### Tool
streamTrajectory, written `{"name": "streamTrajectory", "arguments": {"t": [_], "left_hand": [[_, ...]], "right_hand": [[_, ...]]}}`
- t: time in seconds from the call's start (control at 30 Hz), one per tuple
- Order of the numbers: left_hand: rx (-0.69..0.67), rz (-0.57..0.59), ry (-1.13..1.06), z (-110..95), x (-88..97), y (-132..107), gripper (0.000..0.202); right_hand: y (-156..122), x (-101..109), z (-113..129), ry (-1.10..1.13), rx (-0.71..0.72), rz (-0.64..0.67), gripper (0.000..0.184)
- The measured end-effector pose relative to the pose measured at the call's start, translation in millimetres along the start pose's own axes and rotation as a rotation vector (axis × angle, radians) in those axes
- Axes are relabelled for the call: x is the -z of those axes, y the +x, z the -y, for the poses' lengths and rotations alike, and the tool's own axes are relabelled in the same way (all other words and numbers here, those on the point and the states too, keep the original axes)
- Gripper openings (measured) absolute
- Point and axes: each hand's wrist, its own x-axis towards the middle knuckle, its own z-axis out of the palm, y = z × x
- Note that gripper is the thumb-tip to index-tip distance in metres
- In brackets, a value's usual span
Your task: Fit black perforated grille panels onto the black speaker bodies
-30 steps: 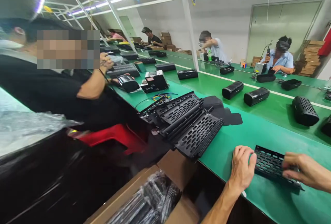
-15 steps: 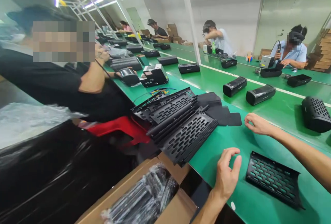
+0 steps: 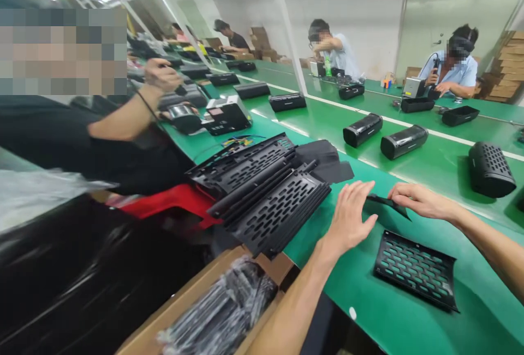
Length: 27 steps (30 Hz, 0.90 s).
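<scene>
My right hand [image 3: 417, 200] pinches a thin black sheet [image 3: 387, 205] and holds it just above the green bench [image 3: 409, 322]. My left hand [image 3: 351, 215] lies beside that sheet with its fingers stretched out, touching its left edge. In front of both hands a single black perforated grille [image 3: 414, 268] lies on the bench. To the left sits a stack of the same grilles [image 3: 262, 194], with more black sheets [image 3: 325, 161] just behind it.
A cardboard box [image 3: 229, 306] of bagged black parts stands below the bench edge. A person in a black shirt [image 3: 82, 142] works at my left on a red stool [image 3: 164, 205]. Black speaker bodies [image 3: 403, 142] lie further back. Other workers sit across the bench.
My right hand left the single grille, reached to the black sheets and lifted one back. My left hand let go of the grille and came up beside the sheet.
</scene>
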Motion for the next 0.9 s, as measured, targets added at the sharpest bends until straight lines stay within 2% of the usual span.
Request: {"name": "streamTrajectory", "arguments": {"t": [0.07,0.13,0.23,0.33,0.4,0.43,0.5,0.57,0.67,0.73,0.83,0.9], "left_hand": [[0.093,0.212,-0.156,-1.7,-2.0,16.5,0.038],[0.181,0.36,-0.304,-6.0,-3.0,25.9,0.023],[0.174,0.401,-0.408,-18.6,-2.0,30.0,0.024],[0.018,0.375,-0.45,-37.3,-3.1,35.3,0.048],[-0.087,0.451,-0.477,-49.2,-6.2,41.0,0.06],[-0.106,0.523,-0.49,-53.8,-7.5,43.4,0.053],[-0.064,0.657,-0.506,-58.4,-8.0,45.3,0.028],[0.046,0.712,-0.501,-57.7,-5.3,41.6,0.019],[0.188,0.725,-0.435,-52.3,-1.7,28.4,0.023],[0.22,0.735,-0.318,-50.0,-4.3,19.2,0.02],[0.154,0.696,0.01,-49.8,-13.6,8.6,0.009],[0.111,0.677,0.194,-49.1,-17.5,3.5,0.015]], "right_hand": [[-31.8,11.2,15.6,0.098,-0.135,-0.027,0.053],[-58.1,14.6,27.1,0.207,-0.271,-0.074,0.059],[-86.7,10.2,42.6,0.413,-0.397,-0.137,0.06],[-103.2,7.5,63.0,0.513,-0.384,-0.152,0.059],[-110.3,10.6,77.3,0.527,-0.311,-0.137,0.057],[-113.9,13.1,83.1,0.532,-0.278,-0.138,0.055],[-122.2,17.4,89.2,0.549,-0.269,-0.18,0.052],[-131.3,16.2,86.9,0.567,-0.358,-0.221,0.051],[-141.5,-2.5,73.8,0.547,-0.58,-0.176,0.05],[-143.9,-22.5,65.8,0.447,-0.697,-0.128,0.045],[-145.0,-46.9,61.7,0.172,-0.768,-0.112,0.039],[-147.8,-53.1,62.5,-0.003,-0.796,-0.113,0.037]]}}
